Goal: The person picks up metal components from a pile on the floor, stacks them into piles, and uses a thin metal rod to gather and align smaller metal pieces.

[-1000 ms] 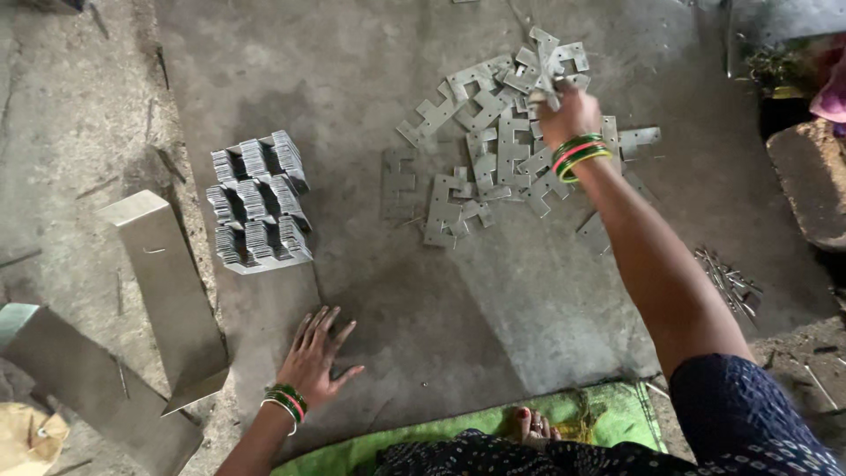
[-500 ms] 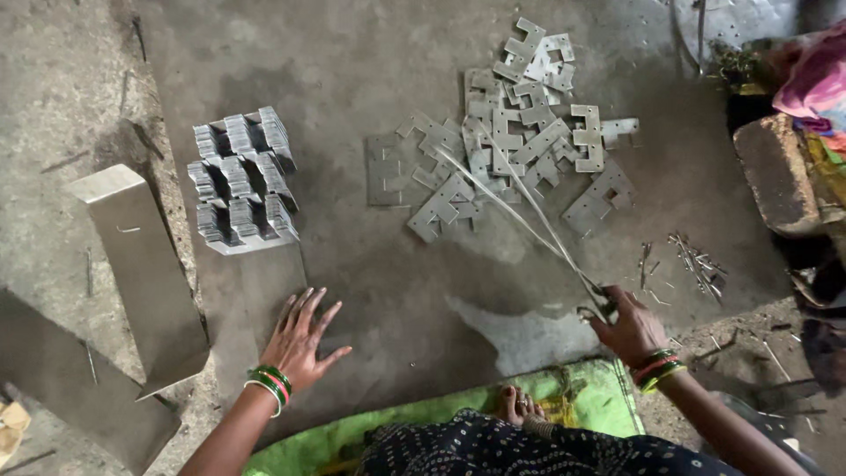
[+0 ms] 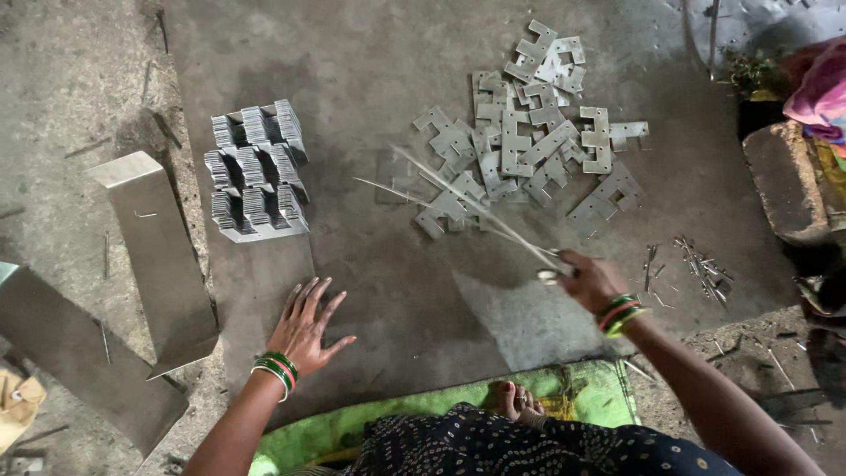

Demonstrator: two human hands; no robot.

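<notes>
Head view: the right hand is closed around the near ends of several thin metal rods, which slant out over the loose pile of flat metal brackets. The left hand lies open, palm down, on the concrete floor, holding nothing. Step in hand, as judged: bringing rods to the brackets. Bare floor lies between the pile and the stacked bracket bundles. The metal channel sections bound the left side.

The thin rods in the right hand are motion-blurred, their count unclear, and the pink cloth is cut off at the right edge.
</notes>
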